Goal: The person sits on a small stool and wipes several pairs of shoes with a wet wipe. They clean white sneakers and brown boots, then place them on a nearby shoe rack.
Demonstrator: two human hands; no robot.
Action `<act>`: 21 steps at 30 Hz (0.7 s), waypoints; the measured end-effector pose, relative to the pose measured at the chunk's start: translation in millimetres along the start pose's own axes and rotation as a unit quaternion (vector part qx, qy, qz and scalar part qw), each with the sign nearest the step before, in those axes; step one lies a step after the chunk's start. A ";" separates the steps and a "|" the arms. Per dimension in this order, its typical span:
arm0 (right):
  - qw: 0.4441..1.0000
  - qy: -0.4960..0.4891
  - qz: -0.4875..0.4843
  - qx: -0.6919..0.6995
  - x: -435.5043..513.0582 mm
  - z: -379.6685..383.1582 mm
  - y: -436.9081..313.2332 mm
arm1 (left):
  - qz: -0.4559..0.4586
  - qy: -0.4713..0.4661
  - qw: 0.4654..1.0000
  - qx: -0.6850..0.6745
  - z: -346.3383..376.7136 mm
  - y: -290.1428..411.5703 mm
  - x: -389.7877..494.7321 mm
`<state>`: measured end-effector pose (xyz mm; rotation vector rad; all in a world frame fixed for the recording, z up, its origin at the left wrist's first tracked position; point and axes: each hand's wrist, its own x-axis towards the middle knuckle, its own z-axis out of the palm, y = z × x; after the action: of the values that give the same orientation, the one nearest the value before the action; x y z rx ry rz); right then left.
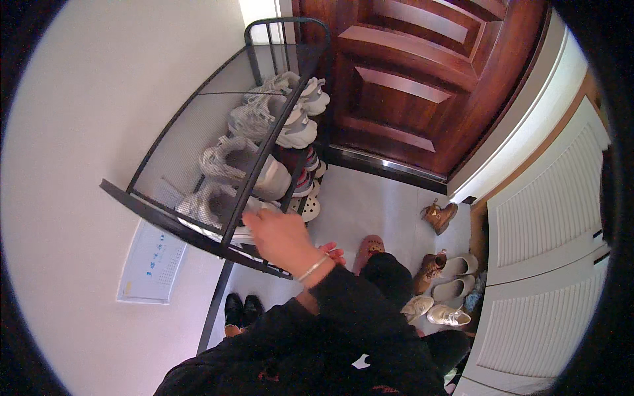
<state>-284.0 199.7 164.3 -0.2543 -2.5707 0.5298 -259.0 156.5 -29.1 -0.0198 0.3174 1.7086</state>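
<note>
My right hand (283,237), with a thin bracelet at the wrist, is at the near end of a black metal shoe rack (260,175). Its curled fingers overlap the front of the nearest pale sneaker (210,205), under the mesh top shelf; whether they grip it is hidden. Crossing beneath the right forearm, my left arm leads to my left hand (334,252). Only its spread fingertips show, with nothing seen in them. More pale sneakers (242,163) stand in a row behind the nearest one. Lower down are red-and-grey shoes (303,183) and white clogs with holes (311,207).
A brown panelled door (396,99) closes off the far end. White louvred cabinet doors (540,198) line the right, with boots (430,272), slip-ons (458,267) and sneakers (448,315) before them. Black shoes (242,309) stand lower left; a paper (153,262) with writing hangs on the wall.
</note>
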 end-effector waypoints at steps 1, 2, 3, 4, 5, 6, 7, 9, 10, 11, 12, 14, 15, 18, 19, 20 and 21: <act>1.000 0.020 0.002 0.003 -8.7 -5.0 0.9 | 0.017 0.051 0.998 0.038 1.3 -3.7 -3.9; 1.000 0.022 0.011 0.002 -19.2 -11.6 2.6 | 0.009 0.004 0.999 0.037 3.0 -10.7 -7.1; 1.000 0.022 0.020 0.001 -30.1 -18.8 3.8 | 0.012 -0.003 0.999 0.049 4.4 -18.0 -10.4; 0.998 0.044 0.034 0.030 -41.9 -28.0 6.3 | 0.011 -0.008 0.998 0.063 5.6 -23.8 -13.3; 0.995 0.068 0.050 0.055 -54.9 -41.2 11.8 | -0.007 -0.036 0.998 0.046 7.6 -31.1 -14.7; 0.990 0.093 0.072 0.080 -68.9 -55.3 16.5 | 0.004 -0.029 0.991 0.130 8.5 -32.6 -17.2; 0.988 0.091 0.099 0.078 -82.5 -70.8 21.3 | 0.002 -0.042 0.982 0.184 11.7 -36.8 -18.1; 0.978 0.089 0.177 0.063 -112.2 -104.6 27.4 | -0.036 -0.117 0.926 0.356 20.0 -36.0 -20.9; 0.975 0.100 0.190 0.056 -127.4 -120.5 27.7 | -0.053 -0.123 0.920 0.368 28.9 -45.1 -20.5; 0.969 0.109 0.215 0.044 -143.2 -137.4 28.1 | -0.040 -0.172 0.933 0.313 38.6 -52.4 -19.2; 0.963 0.121 0.240 0.035 -156.4 -151.5 27.0 | -0.029 -0.171 0.967 0.188 51.7 -63.4 -18.6; 0.951 0.164 0.262 0.008 -180.8 -175.1 21.8 | 0.080 -0.186 0.918 0.340 84.4 -91.1 -4.5; 0.945 0.185 0.268 -0.008 -190.3 -184.0 17.1 | 0.147 -0.210 0.888 0.381 100.2 -106.1 3.7; 0.919 0.301 0.255 -0.018 -219.6 -216.5 11.8 | 0.003 -0.299 0.943 0.149 146.1 -144.2 30.7; 0.908 0.332 0.254 -0.024 -231.3 -228.4 10.3 | -0.050 -0.341 0.936 0.066 158.7 -155.3 39.1; 0.896 0.351 0.272 -0.011 -244.0 -238.1 7.3 | -0.042 -0.360 0.929 0.077 171.7 -170.4 46.6; 0.883 0.363 0.296 0.011 -257.6 -247.1 5.5 | -0.028 -0.392 0.916 0.078 184.0 -185.6 53.6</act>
<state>62.9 213.5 247.6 -1.0358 -1.7206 0.5362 -56.8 272.6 100.5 0.7503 -0.1508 1.4934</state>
